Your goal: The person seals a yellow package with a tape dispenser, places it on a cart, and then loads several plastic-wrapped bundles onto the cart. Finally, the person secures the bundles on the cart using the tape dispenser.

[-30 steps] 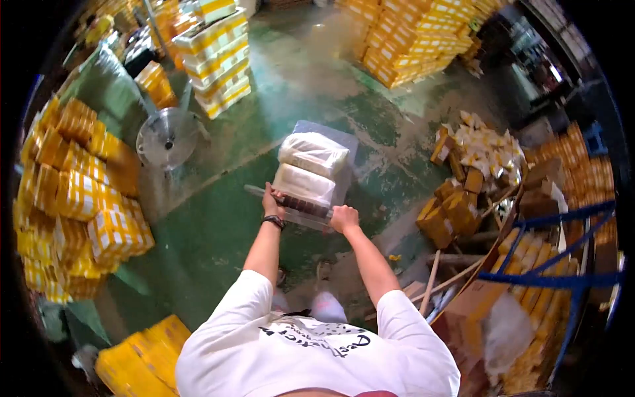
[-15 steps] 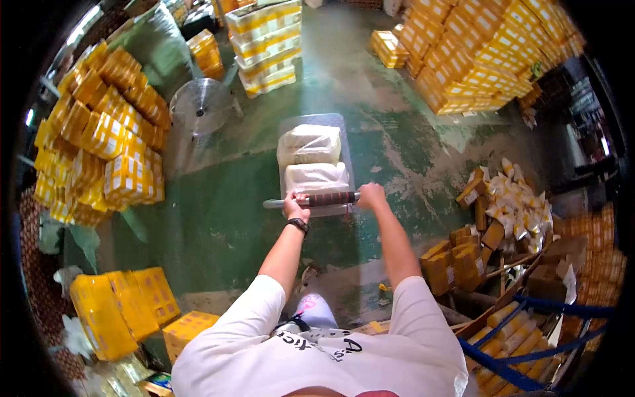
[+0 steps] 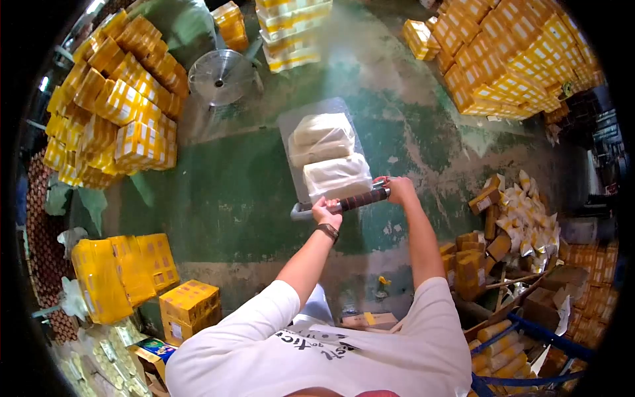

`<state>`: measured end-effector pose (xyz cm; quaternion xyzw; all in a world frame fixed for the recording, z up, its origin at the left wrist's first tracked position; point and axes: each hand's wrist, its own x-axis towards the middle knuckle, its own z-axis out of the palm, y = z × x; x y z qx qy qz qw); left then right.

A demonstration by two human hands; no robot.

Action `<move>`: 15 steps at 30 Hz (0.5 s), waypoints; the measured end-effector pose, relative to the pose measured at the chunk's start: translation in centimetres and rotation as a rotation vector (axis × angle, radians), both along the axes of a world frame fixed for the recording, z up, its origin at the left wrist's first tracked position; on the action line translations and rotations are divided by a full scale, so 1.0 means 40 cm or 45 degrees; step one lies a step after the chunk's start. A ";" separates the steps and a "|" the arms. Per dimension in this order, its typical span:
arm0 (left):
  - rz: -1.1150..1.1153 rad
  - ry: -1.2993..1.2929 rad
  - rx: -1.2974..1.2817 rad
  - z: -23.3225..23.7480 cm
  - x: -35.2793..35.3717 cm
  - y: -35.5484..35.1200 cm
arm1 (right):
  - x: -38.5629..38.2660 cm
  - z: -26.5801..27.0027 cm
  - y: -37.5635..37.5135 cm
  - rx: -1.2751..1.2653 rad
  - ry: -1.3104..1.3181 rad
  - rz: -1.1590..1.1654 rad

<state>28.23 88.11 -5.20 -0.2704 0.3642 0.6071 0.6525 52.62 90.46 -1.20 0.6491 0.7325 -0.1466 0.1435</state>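
Observation:
A platform trolley point(image 3: 293, 122) stands on the floor ahead of me, two white plastic-wrapped bundles lying on it. The nearer bundle point(image 3: 337, 176) is beside the push handle, and the farther bundle point(image 3: 323, 134) rests just beyond. Across the near end runs the metal handle point(image 3: 362, 200) with its dark foam sleeve, slanting upward to the right. My left hand point(image 3: 327, 212), a dark band on its wrist, is closed around the handle left of centre. At the handle's right end, my right hand point(image 3: 399, 190) is closed on it too.
Yellow-taped cartons point(image 3: 135, 142) are piled at left, with a round floor fan point(image 3: 221, 78) alongside. White boxes point(image 3: 294, 33) are stacked ahead; a large carton stack point(image 3: 509, 73) stands far right. Loose cartons point(image 3: 471, 264), white packets point(image 3: 526, 212) and blue metal bars point(image 3: 549, 337) lie nearer right.
The trolley has turned counterclockwise in view, so its handle went from level to slanting up rightward. The fan and white stack have shifted up and right. Both hands keep hold of the handle.

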 end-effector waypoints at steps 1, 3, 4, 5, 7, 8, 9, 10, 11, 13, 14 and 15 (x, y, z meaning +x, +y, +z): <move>-0.013 -0.024 -0.020 0.006 -0.004 -0.012 | 0.003 -0.006 -0.016 -0.021 0.008 -0.021; -0.072 -0.050 0.013 0.015 -0.022 -0.040 | -0.003 -0.010 -0.057 -0.028 0.001 -0.056; -0.106 -0.062 0.037 0.016 -0.032 -0.057 | -0.011 -0.009 -0.088 -0.015 -0.013 -0.069; -0.111 -0.070 0.062 0.018 -0.041 -0.071 | -0.020 -0.008 -0.113 0.001 -0.026 -0.084; -0.182 -0.039 0.077 0.022 -0.069 -0.104 | -0.047 -0.004 -0.166 -0.010 -0.017 -0.116; -0.227 -0.031 0.093 0.022 -0.085 -0.122 | -0.062 -0.003 -0.201 -0.023 -0.012 -0.134; -0.270 -0.046 0.107 0.025 -0.103 -0.138 | -0.082 0.009 -0.235 -0.024 0.016 -0.210; -0.314 -0.062 0.121 0.029 -0.123 -0.152 | -0.104 0.013 -0.266 -0.029 0.018 -0.249; -0.358 -0.081 0.137 0.033 -0.143 -0.166 | -0.126 0.019 -0.297 -0.033 0.018 -0.288; -0.447 -0.076 0.205 0.029 -0.190 -0.192 | -0.183 0.044 -0.360 -0.052 0.012 -0.361; -0.495 -0.075 0.239 0.025 -0.218 -0.206 | -0.216 0.048 -0.394 -0.053 0.019 -0.404; -0.540 -0.079 0.219 0.033 -0.244 -0.216 | -0.249 0.052 -0.429 -0.055 0.024 -0.449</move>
